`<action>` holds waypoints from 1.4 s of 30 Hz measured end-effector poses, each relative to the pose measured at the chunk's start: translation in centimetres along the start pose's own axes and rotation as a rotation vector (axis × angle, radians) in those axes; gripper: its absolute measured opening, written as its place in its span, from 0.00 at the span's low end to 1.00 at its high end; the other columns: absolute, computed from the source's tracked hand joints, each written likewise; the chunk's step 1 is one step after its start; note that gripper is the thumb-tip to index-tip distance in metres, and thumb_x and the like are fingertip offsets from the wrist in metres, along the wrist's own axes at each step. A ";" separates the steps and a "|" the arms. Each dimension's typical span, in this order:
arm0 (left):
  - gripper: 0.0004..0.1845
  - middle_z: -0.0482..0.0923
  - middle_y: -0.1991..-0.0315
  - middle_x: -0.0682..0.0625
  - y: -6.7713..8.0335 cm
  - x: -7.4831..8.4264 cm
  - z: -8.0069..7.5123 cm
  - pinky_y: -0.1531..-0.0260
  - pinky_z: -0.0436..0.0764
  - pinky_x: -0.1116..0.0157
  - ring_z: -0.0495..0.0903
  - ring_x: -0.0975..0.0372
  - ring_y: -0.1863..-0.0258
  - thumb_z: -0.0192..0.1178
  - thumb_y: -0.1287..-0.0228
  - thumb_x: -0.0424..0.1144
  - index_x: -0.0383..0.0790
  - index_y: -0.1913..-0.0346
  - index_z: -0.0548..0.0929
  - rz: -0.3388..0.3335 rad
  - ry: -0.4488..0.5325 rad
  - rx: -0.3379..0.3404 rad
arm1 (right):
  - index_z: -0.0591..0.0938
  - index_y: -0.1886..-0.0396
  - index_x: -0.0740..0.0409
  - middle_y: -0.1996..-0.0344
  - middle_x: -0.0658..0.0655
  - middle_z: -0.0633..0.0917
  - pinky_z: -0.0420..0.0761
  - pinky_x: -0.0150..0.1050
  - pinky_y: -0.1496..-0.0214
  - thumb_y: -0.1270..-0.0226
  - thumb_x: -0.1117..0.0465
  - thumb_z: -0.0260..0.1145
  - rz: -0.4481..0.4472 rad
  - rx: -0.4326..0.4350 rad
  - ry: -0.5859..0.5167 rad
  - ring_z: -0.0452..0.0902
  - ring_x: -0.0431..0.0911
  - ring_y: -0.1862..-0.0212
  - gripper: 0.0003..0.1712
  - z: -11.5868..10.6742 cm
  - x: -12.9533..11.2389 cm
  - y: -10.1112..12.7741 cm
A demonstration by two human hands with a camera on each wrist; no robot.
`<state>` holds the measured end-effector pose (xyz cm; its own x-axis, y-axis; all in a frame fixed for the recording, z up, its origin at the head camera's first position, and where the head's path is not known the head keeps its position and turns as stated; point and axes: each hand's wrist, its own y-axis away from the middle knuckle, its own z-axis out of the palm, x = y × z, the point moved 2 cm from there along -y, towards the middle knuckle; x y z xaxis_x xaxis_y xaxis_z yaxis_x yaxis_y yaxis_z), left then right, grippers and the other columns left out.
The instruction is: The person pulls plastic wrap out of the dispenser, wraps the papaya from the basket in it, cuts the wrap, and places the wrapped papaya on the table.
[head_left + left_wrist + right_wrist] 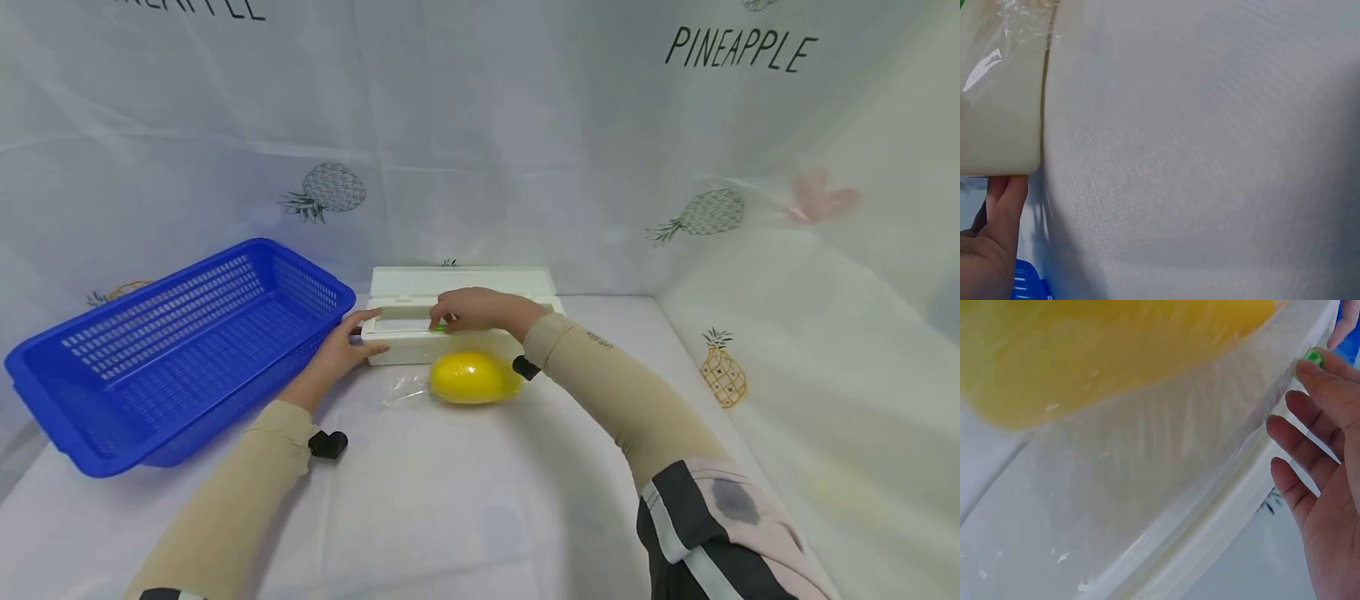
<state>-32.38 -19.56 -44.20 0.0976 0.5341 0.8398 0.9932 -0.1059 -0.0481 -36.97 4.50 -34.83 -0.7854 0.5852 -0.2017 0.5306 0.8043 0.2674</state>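
The yellow fruit (474, 377) sits on a sheet of clear film (408, 385) drawn out from the white dispenser box (457, 317), right in front of the box and touching its front side. So the film is pulled and the fruit is laid on it, by the look of things; the sheet appears to run on into the box, uncut, and nothing is folded over the fruit yet, so cutting and wrapping look to be what is left.

The right hand (480, 310) lies over the top of the box, fingers (1310, 394) fairly straight, one fingertip pressing the small green slider (1313, 357) on the rail. The left hand (341, 350) steadies the box's left end, fingers released and laid flat against it, thumb (1004, 212) at the corner, gripping nothing.

A blue slotted basket (180, 350) stands just to the left on the surface (450, 500), which wears a white cloth. White cloth printed with pineapples and the word PINEAPPLE (738, 50) curtains the back and right side.
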 end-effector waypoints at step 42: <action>0.40 0.63 0.35 0.31 0.2 -0.6 0.0 0.54 0.75 0.52 0.67 0.42 0.42 0.67 0.37 0.41 0.46 0.25 0.60 0.014 -0.023 -0.031 | 0.83 0.50 0.53 0.65 0.50 0.77 0.74 0.37 0.57 0.31 0.65 0.64 0.084 -0.012 -0.086 0.70 0.44 0.62 0.11 0.3 4.9 6.9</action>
<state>-32.25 -19.87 -44.70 0.1137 0.5511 0.8266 0.9893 -0.1394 -0.0431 -37.07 12.95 -34.26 -0.7076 0.6578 -0.2582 0.5892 0.7509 0.2982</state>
